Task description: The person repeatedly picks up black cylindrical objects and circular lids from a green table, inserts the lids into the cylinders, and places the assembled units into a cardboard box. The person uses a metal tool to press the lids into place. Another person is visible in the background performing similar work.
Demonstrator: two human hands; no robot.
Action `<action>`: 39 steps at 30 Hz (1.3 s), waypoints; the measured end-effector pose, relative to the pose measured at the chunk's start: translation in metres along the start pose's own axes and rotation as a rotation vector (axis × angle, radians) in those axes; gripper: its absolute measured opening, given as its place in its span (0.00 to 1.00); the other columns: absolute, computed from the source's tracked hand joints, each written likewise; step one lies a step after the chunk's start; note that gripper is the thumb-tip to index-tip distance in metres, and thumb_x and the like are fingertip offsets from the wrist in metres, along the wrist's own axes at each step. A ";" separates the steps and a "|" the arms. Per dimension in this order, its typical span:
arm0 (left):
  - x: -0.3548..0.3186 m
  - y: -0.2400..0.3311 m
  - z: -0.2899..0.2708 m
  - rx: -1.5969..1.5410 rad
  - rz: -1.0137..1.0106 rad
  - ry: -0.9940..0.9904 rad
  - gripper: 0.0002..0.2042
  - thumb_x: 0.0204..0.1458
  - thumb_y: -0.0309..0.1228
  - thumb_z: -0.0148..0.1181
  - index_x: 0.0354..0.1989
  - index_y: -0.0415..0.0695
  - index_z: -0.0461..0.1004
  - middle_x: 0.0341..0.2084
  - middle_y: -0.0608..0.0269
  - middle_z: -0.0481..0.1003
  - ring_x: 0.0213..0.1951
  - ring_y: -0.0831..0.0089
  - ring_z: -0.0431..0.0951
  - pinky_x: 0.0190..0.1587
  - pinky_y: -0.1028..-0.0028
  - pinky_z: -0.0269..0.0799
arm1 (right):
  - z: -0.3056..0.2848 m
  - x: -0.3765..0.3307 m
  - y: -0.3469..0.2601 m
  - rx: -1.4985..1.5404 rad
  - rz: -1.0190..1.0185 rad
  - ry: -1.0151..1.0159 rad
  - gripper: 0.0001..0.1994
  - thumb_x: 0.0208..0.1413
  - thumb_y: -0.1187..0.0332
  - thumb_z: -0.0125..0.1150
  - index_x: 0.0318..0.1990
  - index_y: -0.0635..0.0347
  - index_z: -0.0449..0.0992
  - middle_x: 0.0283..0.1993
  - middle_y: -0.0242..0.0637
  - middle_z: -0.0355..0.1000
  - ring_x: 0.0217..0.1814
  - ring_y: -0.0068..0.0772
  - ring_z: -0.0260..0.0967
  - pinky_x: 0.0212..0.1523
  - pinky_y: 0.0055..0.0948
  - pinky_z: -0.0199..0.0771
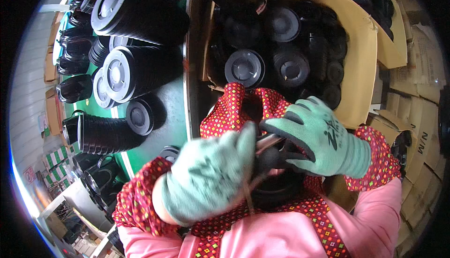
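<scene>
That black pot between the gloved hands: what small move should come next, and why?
Probably steady it first. The left hand is blurred in motion beside the black pot, which the right hand grips from above. A thin brown strip hangs at it, so pulling that clear seems likely before the pot joins the stacks in the cardboard box.

Mint-green gloves (323, 136), red diamond-patterned sleeve covers (375, 159), pink jacket (281, 239), black plastic pots (140, 9), brown cardboard box (361, 61).
</scene>
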State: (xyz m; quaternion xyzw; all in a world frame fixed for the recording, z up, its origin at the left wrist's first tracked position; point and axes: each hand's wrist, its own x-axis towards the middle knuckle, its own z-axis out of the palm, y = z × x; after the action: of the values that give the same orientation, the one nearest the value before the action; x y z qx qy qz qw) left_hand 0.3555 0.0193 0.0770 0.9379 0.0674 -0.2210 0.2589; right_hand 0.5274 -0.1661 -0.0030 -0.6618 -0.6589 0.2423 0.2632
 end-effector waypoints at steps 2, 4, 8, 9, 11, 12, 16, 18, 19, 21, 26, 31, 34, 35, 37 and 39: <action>0.018 -0.028 0.009 -0.157 0.057 0.014 0.21 0.51 0.36 0.71 0.52 0.42 0.78 0.32 0.48 0.81 0.33 0.44 0.83 0.36 0.54 0.78 | -0.008 -0.004 -0.020 -0.107 0.090 0.002 0.36 0.52 0.50 0.72 0.66 0.61 0.73 0.42 0.44 0.70 0.41 0.48 0.70 0.44 0.49 0.69; 0.036 -0.062 0.024 -0.261 0.301 0.107 0.16 0.52 0.32 0.67 0.48 0.40 0.78 0.32 0.49 0.81 0.33 0.44 0.83 0.37 0.54 0.78 | -0.018 -0.007 -0.038 -0.173 0.138 -0.013 0.40 0.53 0.49 0.71 0.68 0.67 0.71 0.38 0.43 0.69 0.37 0.44 0.71 0.38 0.43 0.71; 0.090 -0.119 0.088 -0.487 0.594 0.344 0.15 0.55 0.33 0.66 0.48 0.38 0.80 0.33 0.50 0.82 0.33 0.50 0.82 0.38 0.61 0.76 | -0.046 0.009 -0.074 -0.156 0.323 -0.242 0.41 0.50 0.56 0.73 0.68 0.73 0.69 0.46 0.48 0.75 0.38 0.47 0.74 0.42 0.45 0.73; 0.090 -0.110 0.109 -0.370 0.547 0.764 0.14 0.55 0.31 0.63 0.47 0.38 0.80 0.34 0.51 0.81 0.33 0.49 0.81 0.39 0.62 0.75 | -0.041 0.010 -0.068 -0.172 0.230 -0.251 0.35 0.51 0.59 0.72 0.63 0.72 0.72 0.43 0.46 0.75 0.37 0.45 0.74 0.41 0.44 0.73; 0.101 -0.109 0.092 -0.428 0.576 0.480 0.15 0.55 0.32 0.61 0.49 0.38 0.80 0.38 0.47 0.81 0.40 0.47 0.81 0.43 0.60 0.76 | -0.045 0.008 -0.063 -0.189 0.165 -0.195 0.26 0.54 0.60 0.69 0.56 0.71 0.76 0.38 0.43 0.76 0.35 0.43 0.75 0.37 0.42 0.73; 0.098 -0.108 0.082 -0.547 0.523 0.253 0.15 0.55 0.31 0.61 0.49 0.38 0.79 0.39 0.47 0.81 0.43 0.46 0.81 0.44 0.60 0.76 | -0.044 0.006 -0.062 -0.192 0.134 -0.162 0.23 0.56 0.61 0.67 0.52 0.71 0.78 0.35 0.42 0.76 0.34 0.42 0.76 0.36 0.42 0.73; 0.061 -0.053 0.030 -0.073 0.437 0.648 0.16 0.47 0.31 0.71 0.44 0.38 0.80 0.46 0.46 0.78 0.44 0.43 0.80 0.47 0.58 0.77 | -0.069 0.015 -0.049 0.037 0.146 -0.234 0.21 0.66 0.55 0.62 0.51 0.70 0.79 0.27 0.45 0.74 0.26 0.46 0.76 0.31 0.45 0.74; 0.030 -0.031 0.014 -0.127 0.552 0.584 0.20 0.40 0.31 0.78 0.43 0.41 0.81 0.44 0.51 0.79 0.43 0.49 0.81 0.46 0.58 0.78 | -0.085 0.027 -0.032 0.210 0.124 -0.389 0.17 0.67 0.59 0.63 0.49 0.66 0.80 0.30 0.45 0.75 0.30 0.47 0.77 0.35 0.45 0.76; 0.020 -0.023 0.028 -0.107 0.525 0.563 0.22 0.42 0.40 0.75 0.45 0.42 0.81 0.46 0.56 0.78 0.46 0.54 0.79 0.48 0.56 0.74 | -0.075 0.023 -0.009 0.236 0.091 -0.270 0.14 0.68 0.60 0.63 0.48 0.63 0.81 0.36 0.45 0.76 0.38 0.47 0.77 0.41 0.44 0.76; 0.013 -0.015 0.042 -0.113 0.472 0.575 0.19 0.45 0.36 0.72 0.46 0.44 0.83 0.48 0.57 0.79 0.47 0.55 0.80 0.49 0.58 0.77 | -0.054 0.019 0.027 0.299 0.071 -0.023 0.11 0.70 0.63 0.60 0.48 0.61 0.81 0.42 0.45 0.78 0.47 0.44 0.78 0.48 0.41 0.76; 0.021 -0.015 0.037 -0.073 0.536 0.556 0.16 0.42 0.31 0.76 0.41 0.41 0.85 0.43 0.55 0.81 0.42 0.56 0.83 0.44 0.60 0.81 | 0.029 0.100 0.034 1.189 -0.182 0.147 0.17 0.74 0.62 0.55 0.58 0.66 0.79 0.61 0.41 0.77 0.66 0.30 0.71 0.70 0.33 0.66; 0.021 0.015 0.030 0.002 0.661 0.656 0.22 0.39 0.32 0.65 0.46 0.39 0.83 0.46 0.52 0.79 0.45 0.55 0.80 0.44 0.59 0.80 | 0.072 0.103 0.046 0.962 -0.709 0.023 0.16 0.71 0.70 0.56 0.63 0.65 0.74 0.51 0.44 0.76 0.54 0.48 0.74 0.70 0.50 0.67; 0.057 0.046 0.032 -0.057 0.641 0.625 0.24 0.44 0.37 0.63 0.50 0.38 0.82 0.44 0.54 0.79 0.45 0.57 0.81 0.48 0.63 0.79 | 0.076 0.111 0.042 1.099 -0.514 -0.243 0.15 0.69 0.75 0.56 0.60 0.67 0.74 0.48 0.45 0.74 0.52 0.49 0.74 0.67 0.54 0.68; 0.065 0.056 0.038 -0.013 0.580 0.464 0.26 0.48 0.39 0.61 0.53 0.36 0.79 0.43 0.54 0.78 0.43 0.58 0.80 0.47 0.65 0.78 | 0.076 0.113 0.040 1.112 -0.503 -0.230 0.15 0.67 0.77 0.57 0.59 0.67 0.75 0.48 0.46 0.74 0.51 0.49 0.74 0.67 0.55 0.68; 0.075 0.060 0.045 -0.073 0.513 0.264 0.24 0.55 0.41 0.59 0.54 0.33 0.75 0.38 0.54 0.76 0.38 0.61 0.79 0.40 0.67 0.76 | 0.059 0.101 0.035 1.015 -0.376 -0.240 0.11 0.65 0.77 0.58 0.53 0.68 0.76 0.45 0.44 0.74 0.48 0.48 0.72 0.65 0.54 0.70; 0.077 0.050 0.044 -0.224 0.590 0.164 0.19 0.57 0.41 0.59 0.48 0.37 0.75 0.35 0.56 0.76 0.36 0.61 0.80 0.40 0.66 0.76 | 0.061 0.091 0.034 0.990 -0.432 -0.087 0.07 0.63 0.77 0.59 0.47 0.68 0.76 0.41 0.43 0.73 0.46 0.47 0.71 0.64 0.54 0.71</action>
State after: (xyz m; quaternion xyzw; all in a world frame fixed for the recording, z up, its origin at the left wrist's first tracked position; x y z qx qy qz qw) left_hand 0.4198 -0.0456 0.0316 0.8973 -0.1629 -0.0515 0.4070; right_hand 0.5130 -0.0731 -0.0689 -0.2976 -0.5974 0.4914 0.5596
